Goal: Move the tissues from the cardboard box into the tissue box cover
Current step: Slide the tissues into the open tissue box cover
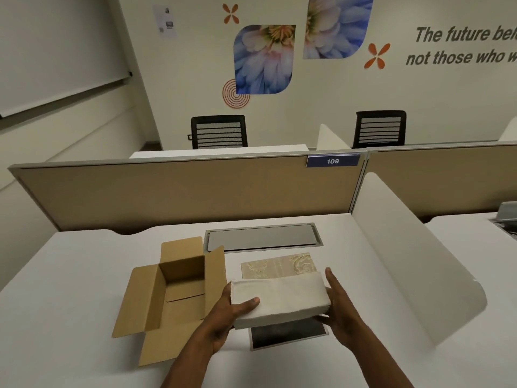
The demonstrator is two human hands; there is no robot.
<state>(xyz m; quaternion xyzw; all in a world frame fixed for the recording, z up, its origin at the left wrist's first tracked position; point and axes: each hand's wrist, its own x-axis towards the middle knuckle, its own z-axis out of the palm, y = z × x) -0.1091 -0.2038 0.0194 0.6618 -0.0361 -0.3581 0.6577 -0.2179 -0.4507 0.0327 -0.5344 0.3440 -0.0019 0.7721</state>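
A white block of stacked tissues point(282, 299) is held above the desk between both hands. My left hand point(228, 317) grips its left end, thumb on top. My right hand point(337, 306) clasps its right end. Left of the stack stands the brown cardboard box point(156, 301), flaps open and its inside bare. Just behind the tissues lies a beige patterned piece of the tissue box cover point(277, 266). Under the tissues a dark rectangular part point(288, 336) rests on the desk, mostly hidden.
The white desk point(84, 275) has a grey cable hatch point(263, 236) behind the objects. A tan partition point(184, 191) closes the back, and a white curved divider point(405, 256) stands at the right. Two black chairs stand beyond.
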